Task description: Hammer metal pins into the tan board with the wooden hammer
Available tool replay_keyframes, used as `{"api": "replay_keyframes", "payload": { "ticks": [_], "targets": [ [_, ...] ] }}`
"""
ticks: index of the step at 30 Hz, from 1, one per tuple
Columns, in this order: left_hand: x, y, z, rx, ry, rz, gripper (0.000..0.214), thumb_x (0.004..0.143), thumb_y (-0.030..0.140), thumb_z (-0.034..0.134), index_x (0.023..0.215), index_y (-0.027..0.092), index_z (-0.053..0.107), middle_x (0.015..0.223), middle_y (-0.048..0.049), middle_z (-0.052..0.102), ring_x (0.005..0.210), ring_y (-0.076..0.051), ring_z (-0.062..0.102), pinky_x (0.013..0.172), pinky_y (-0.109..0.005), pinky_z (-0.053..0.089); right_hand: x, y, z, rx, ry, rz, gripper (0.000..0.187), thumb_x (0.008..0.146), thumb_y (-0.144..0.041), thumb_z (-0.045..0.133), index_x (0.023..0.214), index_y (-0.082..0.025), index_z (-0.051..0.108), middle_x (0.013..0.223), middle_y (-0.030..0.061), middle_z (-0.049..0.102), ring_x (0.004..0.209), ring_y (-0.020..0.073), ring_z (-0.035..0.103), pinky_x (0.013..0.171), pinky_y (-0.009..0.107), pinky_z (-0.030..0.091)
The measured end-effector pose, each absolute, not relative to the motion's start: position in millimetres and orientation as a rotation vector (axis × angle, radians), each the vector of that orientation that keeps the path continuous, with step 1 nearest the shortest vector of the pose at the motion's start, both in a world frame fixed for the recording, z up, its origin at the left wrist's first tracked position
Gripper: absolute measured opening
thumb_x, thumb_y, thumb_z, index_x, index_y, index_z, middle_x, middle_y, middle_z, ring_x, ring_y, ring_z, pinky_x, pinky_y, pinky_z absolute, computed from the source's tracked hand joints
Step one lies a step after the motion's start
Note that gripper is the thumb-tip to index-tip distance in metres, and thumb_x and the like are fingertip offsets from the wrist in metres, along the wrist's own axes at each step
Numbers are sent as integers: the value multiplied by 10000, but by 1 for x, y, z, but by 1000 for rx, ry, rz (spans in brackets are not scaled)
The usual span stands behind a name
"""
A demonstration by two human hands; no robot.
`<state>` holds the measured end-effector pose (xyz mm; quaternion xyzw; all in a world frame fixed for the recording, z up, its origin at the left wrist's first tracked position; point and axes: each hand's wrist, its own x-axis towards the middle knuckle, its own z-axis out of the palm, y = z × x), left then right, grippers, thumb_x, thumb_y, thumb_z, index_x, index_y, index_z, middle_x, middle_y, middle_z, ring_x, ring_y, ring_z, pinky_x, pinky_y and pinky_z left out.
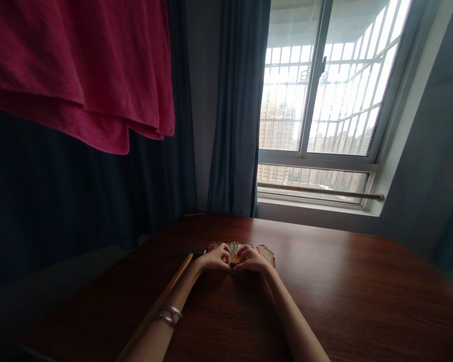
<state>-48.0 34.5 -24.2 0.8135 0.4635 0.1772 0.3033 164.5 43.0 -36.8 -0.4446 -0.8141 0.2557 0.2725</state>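
Note:
A small patterned board-like piece, tan with rows of dots and a jagged edge, lies on the table before me. Red patches and a yellowish middle show on it, with thin pale upright bits there; its kind is unclear. My left hand rests over its left part, fingers curled and thumb pressed in. My right hand mirrors it on the right side, fingertips together near the middle. Whatever the fingertips pinch is too small to make out. Beside my left forearm lies a hammer-like tool with a wooden handle and dark head.
The brown wooden table extends to both sides. A pink cloth hangs at the upper left, in front of dark blue curtains. Behind the table is a barred window with a rail along its bottom.

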Motion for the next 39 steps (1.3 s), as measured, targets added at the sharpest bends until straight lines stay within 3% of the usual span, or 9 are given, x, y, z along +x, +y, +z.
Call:
{"api": "replay_keyframes", "payload": {
  "ticks": [4,8,11,17,24,39],
  "targets": [
    [-45,34,-25,2193,1238,464,187,598,337,671,702,183,647,1072,-6,444,982,-161,488,915,-221,346,165,44,-39,-1129,-2195,661,187,561,-413,725,579,-231,683,947,-10,651,991,184,489,879,257,342],
    [-39,38,-30,2170,1349,578,172,668,316,599,740,160,605,951,-18,508,875,-150,521,825,-226,395,163,47,-42,-1156,-2153,618,200,695,-384,614,608,-212,667,754,-18,661,738,127,563,695,202,401],
    [-33,45,-40,2066,1494,750,200,703,279,552,859,156,575,877,-17,564,800,-141,543,726,-214,419,156,51,-47,-1266,-2053,535,219,767,-359,523,757,-192,665,699,-5,648,657,128,557,598,203,393],
    [-20,55,-50,2030,1644,949,270,763,225,498,1008,152,586,835,-26,646,729,-124,574,680,-200,415,137,54,-58,-1427,-1911,327,272,812,-278,452,1038,-241,599,795,22,660,789,168,546,723,252,370],
    [-10,55,-48,2054,1663,996,213,753,233,514,850,153,685,809,-37,693,704,-138,607,672,-211,429,130,48,-61,-1522,-1880,169,219,835,-301,434,892,-273,644,845,44,640,828,198,514,715,284,330],
    [-9,61,-56,1935,1783,1138,221,728,302,581,851,166,705,897,-58,689,835,-170,627,750,-240,455,127,45,-60,-1545,-1813,154,225,854,-333,412,865,-247,620,807,49,636,814,194,522,746,289,319]
  ]
}}
